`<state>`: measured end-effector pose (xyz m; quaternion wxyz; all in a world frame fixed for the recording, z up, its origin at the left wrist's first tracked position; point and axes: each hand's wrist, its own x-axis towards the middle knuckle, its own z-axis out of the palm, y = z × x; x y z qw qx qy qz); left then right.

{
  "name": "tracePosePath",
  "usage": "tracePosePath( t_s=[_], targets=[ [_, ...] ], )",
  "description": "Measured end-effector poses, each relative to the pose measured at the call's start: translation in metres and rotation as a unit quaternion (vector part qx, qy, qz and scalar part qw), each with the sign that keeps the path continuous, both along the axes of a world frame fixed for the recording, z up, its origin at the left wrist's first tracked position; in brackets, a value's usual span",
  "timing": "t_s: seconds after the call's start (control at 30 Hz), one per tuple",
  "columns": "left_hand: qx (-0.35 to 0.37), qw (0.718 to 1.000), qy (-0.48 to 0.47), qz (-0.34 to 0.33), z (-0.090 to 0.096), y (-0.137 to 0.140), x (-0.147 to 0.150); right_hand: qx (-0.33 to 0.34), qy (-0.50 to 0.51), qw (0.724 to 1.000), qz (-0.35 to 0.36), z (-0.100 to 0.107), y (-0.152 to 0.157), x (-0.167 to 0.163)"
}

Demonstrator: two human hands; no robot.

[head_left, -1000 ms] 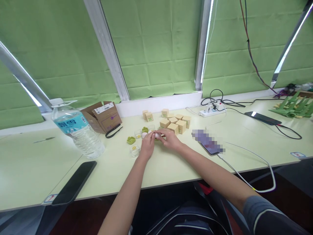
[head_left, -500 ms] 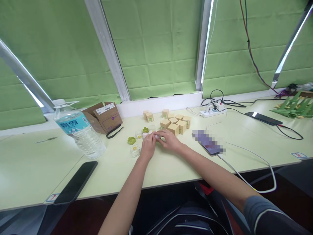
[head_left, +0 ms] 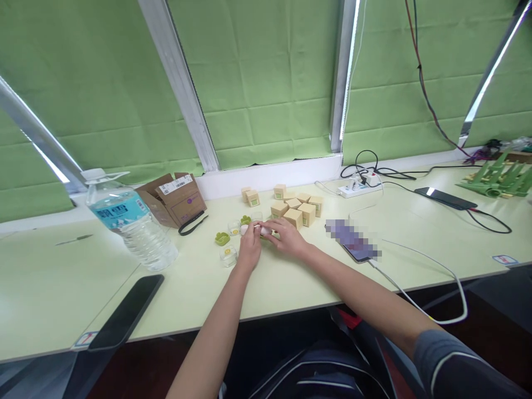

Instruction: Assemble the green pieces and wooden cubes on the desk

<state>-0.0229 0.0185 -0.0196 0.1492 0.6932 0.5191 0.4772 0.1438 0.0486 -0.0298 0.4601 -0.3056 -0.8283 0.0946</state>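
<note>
While both forearms reach in over the counter (head_left: 286, 285), the left hand (head_left: 250, 249) and the right hand (head_left: 290, 238) come together, their fingertips pinching a small pale pink piece (head_left: 265, 229) between them. Whether it touches the counter or is held just above it cannot be told. Fingers hide much of it; the part that shows looks roundish, so neither its long axis nor the way it points can be made out. Just past the left hand lies another pink lump (head_left: 244, 228), partly covered by the fingers. A clear cup (head_left: 228, 256) with a yellow mark stands near the left wrist, with a green clover-shaped dish (head_left: 222, 239) just behind it; a second such cup and dish sit farther back. Beyond the right hand, a cluster of tan boxes (head_left: 307, 214) blocks a straight reach toward the wall. Well off to the left stand a water bottle (head_left: 137, 224) and an open carton (head_left: 177, 202), a black strap (head_left: 193, 224) beside the carton. Past the right forearm lies a phone (head_left: 353, 241).
</note>
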Motion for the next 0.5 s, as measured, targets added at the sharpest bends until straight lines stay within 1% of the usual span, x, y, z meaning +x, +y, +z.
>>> tracePosePath(
  t_s=[0.1,0.2,0.5],
  targets=[
    [-0.012,1.0,-0.022,-0.004,0.002,-0.0017,0.0003,-0.025,0.03,0.999,0.006,0.0018,-0.0004,-0.0005],
    [-0.016,0.999,-0.039,-0.013,0.0045,-0.0025,0.0012,-0.038,0.04,0.998,0.011,0.0042,-0.0003,0.0007],
    [-0.02,0.999,-0.032,-0.022,0.0048,-0.0019,0.0018,-0.027,0.048,0.998,0.003,0.0048,-0.0004,0.0017]
  ],
)
